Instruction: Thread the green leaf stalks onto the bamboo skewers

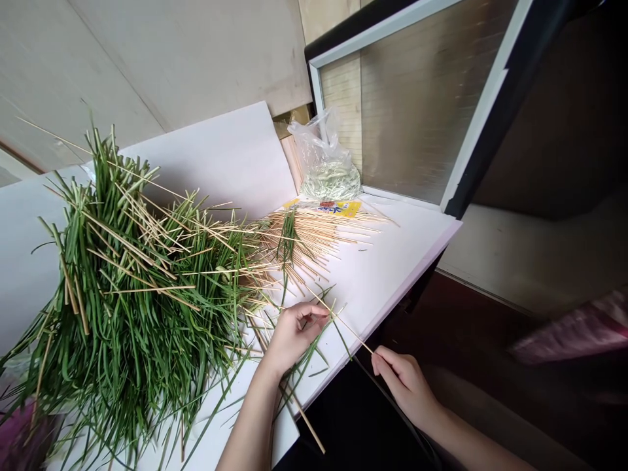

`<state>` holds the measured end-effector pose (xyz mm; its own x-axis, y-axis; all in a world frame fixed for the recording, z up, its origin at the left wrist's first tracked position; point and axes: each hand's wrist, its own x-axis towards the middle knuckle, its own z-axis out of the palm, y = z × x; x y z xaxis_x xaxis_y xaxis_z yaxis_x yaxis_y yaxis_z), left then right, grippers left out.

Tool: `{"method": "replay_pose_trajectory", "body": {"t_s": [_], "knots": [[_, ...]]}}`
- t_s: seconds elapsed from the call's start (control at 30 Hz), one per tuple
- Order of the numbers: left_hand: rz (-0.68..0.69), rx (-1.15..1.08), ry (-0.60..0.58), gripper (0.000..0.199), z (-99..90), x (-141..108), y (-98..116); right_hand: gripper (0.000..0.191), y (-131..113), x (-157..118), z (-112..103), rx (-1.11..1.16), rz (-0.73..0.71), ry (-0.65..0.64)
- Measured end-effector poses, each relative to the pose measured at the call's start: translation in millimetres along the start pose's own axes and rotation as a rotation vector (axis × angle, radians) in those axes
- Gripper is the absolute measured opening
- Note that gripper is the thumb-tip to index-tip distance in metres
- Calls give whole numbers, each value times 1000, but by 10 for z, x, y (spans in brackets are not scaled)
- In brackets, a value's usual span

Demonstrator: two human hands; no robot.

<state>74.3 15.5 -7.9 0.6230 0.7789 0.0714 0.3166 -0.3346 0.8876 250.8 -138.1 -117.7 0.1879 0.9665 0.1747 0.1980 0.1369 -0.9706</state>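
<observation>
My right hand point(400, 379) pinches one end of a thin bamboo skewer point(353, 332), which slants up and left over the table's front edge. My left hand point(294, 333), thumb and fingertips together, grips a green chive point(342, 338) where it crosses the skewer. More loose chive blades point(314, 353) lie under and beside my left hand. To the left is a large heap of chives point(161, 333) with bamboo skewers strewn over it. Beyond my left hand, skewers point(314, 242) are spread in a fan, with a small bunch of chives point(288, 235) across them.
A clear plastic bag point(331, 173) with pale green contents stands at the back of the white tabletop point(387, 255), behind a yellow wrapper point(343, 208). A framed panel point(417, 98) rises at the back right. One skewer point(309, 422) juts past the front edge.
</observation>
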Motion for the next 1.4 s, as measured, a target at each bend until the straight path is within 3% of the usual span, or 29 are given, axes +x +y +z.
{"method": "replay_pose_trajectory", "body": {"t_s": [0.1, 0.17, 0.27, 0.37, 0.57, 0.77, 1.0, 1.2, 1.4], "knots": [[29, 44, 3, 18, -56, 4, -3, 39, 0, 4, 1, 12, -5, 9], [46, 120, 79, 22, -81, 17, -40, 39, 0, 4, 2, 19, -3, 13], [119, 372, 178, 28, -87, 38, -107, 39, 1, 1, 4, 25, -13, 15], [180, 594, 153, 33, -57, 45, -142, 38, 7, -3, 4, 20, -18, 11], [149, 693, 161, 7, -32, 39, -146, 38, 17, -5, 5, 17, -19, 10], [83, 428, 231, 6, -76, 43, -115, 39, 20, -6, 10, 17, -7, 9], [53, 179, 324, 28, -82, 47, -42, 39, 24, -6, 8, 10, -6, 14], [73, -217, 370, 17, -106, 27, -42, 39, -6, -3, 6, 21, -2, 14], [110, -471, 547, 14, -137, 27, -50, 40, -33, 2, 10, 22, -11, 22]]}}
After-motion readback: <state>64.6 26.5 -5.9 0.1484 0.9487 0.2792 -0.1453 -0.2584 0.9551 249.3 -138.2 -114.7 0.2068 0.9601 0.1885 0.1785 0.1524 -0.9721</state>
